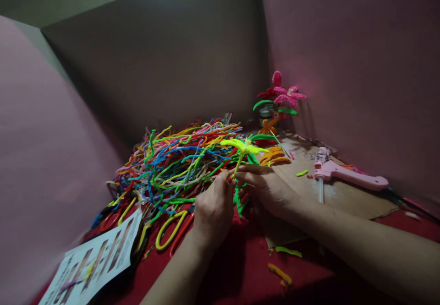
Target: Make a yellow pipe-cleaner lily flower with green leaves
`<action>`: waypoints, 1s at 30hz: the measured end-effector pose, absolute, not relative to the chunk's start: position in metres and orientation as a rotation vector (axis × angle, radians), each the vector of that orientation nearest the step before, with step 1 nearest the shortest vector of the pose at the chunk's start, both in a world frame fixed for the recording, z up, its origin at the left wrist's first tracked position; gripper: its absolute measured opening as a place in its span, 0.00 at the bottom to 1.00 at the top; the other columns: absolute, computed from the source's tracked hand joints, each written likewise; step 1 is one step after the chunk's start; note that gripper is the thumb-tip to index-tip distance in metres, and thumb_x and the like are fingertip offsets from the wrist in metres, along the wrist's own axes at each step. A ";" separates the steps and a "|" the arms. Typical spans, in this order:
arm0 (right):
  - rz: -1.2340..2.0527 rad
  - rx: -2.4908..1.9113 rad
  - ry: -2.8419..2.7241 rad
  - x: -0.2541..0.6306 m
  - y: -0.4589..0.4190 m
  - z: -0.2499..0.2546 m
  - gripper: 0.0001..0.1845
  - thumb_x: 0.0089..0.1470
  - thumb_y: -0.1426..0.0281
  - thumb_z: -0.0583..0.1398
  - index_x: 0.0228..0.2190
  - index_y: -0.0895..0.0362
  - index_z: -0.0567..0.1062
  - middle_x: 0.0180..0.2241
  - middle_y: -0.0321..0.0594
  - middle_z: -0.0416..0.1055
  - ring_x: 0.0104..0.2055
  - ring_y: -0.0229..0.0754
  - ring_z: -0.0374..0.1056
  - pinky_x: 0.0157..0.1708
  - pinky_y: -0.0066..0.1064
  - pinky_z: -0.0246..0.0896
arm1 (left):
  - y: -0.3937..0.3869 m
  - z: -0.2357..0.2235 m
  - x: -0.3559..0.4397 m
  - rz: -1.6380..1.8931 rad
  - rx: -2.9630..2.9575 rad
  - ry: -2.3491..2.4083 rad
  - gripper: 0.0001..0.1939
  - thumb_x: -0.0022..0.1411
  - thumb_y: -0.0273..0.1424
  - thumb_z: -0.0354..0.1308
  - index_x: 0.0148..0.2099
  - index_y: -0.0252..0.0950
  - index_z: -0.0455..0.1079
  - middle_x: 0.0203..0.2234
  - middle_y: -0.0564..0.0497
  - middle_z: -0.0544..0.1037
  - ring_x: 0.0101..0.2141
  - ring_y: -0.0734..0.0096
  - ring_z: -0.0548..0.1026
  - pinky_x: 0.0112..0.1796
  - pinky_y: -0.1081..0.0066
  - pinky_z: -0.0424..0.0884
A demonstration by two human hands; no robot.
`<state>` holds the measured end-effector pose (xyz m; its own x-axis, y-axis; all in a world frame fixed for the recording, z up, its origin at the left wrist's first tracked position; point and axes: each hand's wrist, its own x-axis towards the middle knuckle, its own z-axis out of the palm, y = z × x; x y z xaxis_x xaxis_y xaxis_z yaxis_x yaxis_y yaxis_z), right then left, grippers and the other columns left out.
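Between my two hands stands a yellow pipe-cleaner flower [246,147], its narrow petals spread at the top of a yellow-green stem. My left hand [215,204] is closed, with the fingertips pinching low on the stem. From the other side my right hand [263,186] has thumb and fingers pressed together at the same stem. Green pipe-cleaner pieces [238,199] hang just below and between the hands. My fingers partly hide the lower stem. Behind the hands lies a big heap of coloured pipe cleaners [178,158].
A pink glue gun [354,174] rests on a cardboard sheet [347,199] at the right. Pink pipe-cleaner flowers [288,95] stand at the back. Yellow-handled pliers [168,234] and a printed sheet [99,259] lie left. Orange scraps [279,273] dot the red cloth [237,268].
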<state>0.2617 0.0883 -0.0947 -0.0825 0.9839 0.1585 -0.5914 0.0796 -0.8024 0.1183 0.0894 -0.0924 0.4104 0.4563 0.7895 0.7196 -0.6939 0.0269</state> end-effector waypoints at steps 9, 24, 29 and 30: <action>1.316 -0.708 -1.207 0.264 0.083 -0.087 0.10 0.47 0.64 0.61 0.32 0.54 0.78 0.29 0.36 0.72 0.30 0.38 0.64 0.32 0.32 0.58 | 0.088 -0.085 0.118 -1.443 -2.585 -1.059 0.10 0.60 0.22 0.49 0.42 0.36 0.67 0.32 0.50 0.74 0.34 0.74 0.72 0.37 0.75 0.66; 1.515 -0.515 -1.069 0.263 0.089 -0.096 0.08 0.44 0.69 0.62 0.30 0.58 0.77 0.29 0.38 0.72 0.30 0.37 0.66 0.34 0.33 0.59 | 0.083 -0.064 0.122 -2.425 -3.179 -1.947 0.05 0.57 0.30 0.55 0.33 0.33 0.65 0.17 0.58 0.67 0.11 0.87 0.56 0.13 0.81 0.58; 1.617 -0.464 -0.992 0.263 0.089 -0.096 0.08 0.41 0.72 0.64 0.29 0.58 0.77 0.28 0.39 0.73 0.30 0.37 0.66 0.34 0.32 0.60 | 0.083 -0.062 0.117 -2.323 -3.425 -2.013 0.06 0.57 0.32 0.55 0.32 0.34 0.64 0.16 0.59 0.65 0.09 0.88 0.48 0.09 0.82 0.53; 1.623 -0.464 -0.957 0.263 0.089 -0.096 0.07 0.40 0.73 0.64 0.28 0.59 0.77 0.27 0.38 0.73 0.29 0.37 0.66 0.33 0.32 0.61 | 0.083 -0.061 0.117 -2.239 -3.448 -2.011 0.07 0.57 0.33 0.54 0.31 0.34 0.64 0.15 0.59 0.65 0.09 0.87 0.49 0.09 0.81 0.54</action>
<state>0.2628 0.0885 -0.0956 -0.2836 0.9405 0.1871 -0.6194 -0.0307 -0.7845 0.1170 0.0829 -0.0615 0.5092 0.8605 -0.0171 -0.1088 0.0841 0.9905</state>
